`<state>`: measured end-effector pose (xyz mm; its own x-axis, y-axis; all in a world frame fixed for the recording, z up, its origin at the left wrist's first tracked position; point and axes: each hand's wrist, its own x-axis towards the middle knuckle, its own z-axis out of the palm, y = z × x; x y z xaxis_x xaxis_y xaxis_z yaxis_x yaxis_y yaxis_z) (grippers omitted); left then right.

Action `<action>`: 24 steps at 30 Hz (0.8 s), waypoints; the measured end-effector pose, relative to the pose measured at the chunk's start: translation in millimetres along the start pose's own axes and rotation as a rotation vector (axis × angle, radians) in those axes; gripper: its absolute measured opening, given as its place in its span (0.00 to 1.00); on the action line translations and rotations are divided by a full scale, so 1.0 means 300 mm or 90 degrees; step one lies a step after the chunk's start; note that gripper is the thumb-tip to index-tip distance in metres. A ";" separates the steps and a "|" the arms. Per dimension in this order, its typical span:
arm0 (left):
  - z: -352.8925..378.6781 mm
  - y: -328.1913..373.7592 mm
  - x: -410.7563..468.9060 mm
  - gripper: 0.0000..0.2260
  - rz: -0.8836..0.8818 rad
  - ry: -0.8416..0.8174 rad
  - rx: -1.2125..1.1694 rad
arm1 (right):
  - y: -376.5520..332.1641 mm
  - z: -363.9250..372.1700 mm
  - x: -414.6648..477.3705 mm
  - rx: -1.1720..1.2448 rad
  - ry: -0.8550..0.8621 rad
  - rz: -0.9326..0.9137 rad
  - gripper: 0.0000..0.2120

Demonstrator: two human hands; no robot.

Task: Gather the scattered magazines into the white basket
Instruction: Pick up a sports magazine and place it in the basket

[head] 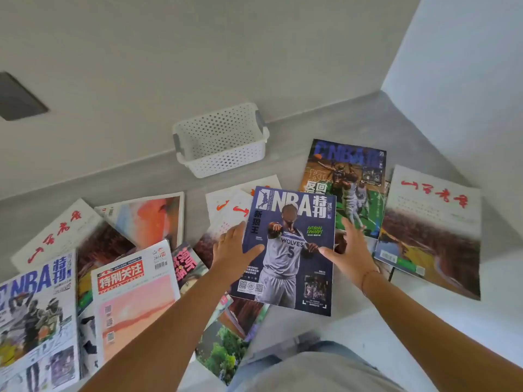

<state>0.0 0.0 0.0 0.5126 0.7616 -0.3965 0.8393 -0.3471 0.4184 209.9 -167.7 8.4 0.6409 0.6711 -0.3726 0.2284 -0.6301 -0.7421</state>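
A blue NBA magazine with a Wolves player on its cover lies on the floor in front of me, on top of other magazines. My left hand is at its left edge and my right hand at its right edge. Both have fingers spread, with the thumbs over the cover. The white perforated basket stands beyond it against the wall, nothing visible inside. Several more magazines lie scattered: a green NBA issue, a white one with red calligraphy, and a red-titled one.
More magazines overlap at the left, among them another NBA issue and an orange-cover one. A grey wall runs behind the basket, and a white wall corner juts in at the right. My knees are at the bottom.
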 end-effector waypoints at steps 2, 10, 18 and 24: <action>0.000 0.008 0.010 0.34 0.008 0.003 -0.014 | 0.001 -0.002 0.006 0.015 -0.001 0.003 0.43; 0.008 0.053 0.049 0.30 0.020 -0.002 -0.217 | 0.028 0.054 0.000 0.003 -0.017 -0.016 0.43; -0.026 0.072 0.077 0.13 -0.154 -0.040 -0.503 | 0.022 0.067 0.005 0.081 -0.017 -0.023 0.41; -0.044 0.081 0.063 0.11 -0.122 -0.043 -0.571 | 0.010 0.051 0.016 0.190 -0.034 -0.008 0.37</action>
<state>27.6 13.2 13.4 0.4124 0.7190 -0.5595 0.4709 0.3575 0.8065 202.4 -160.5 -4.3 0.5976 0.7028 -0.3859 0.0050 -0.4845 -0.8748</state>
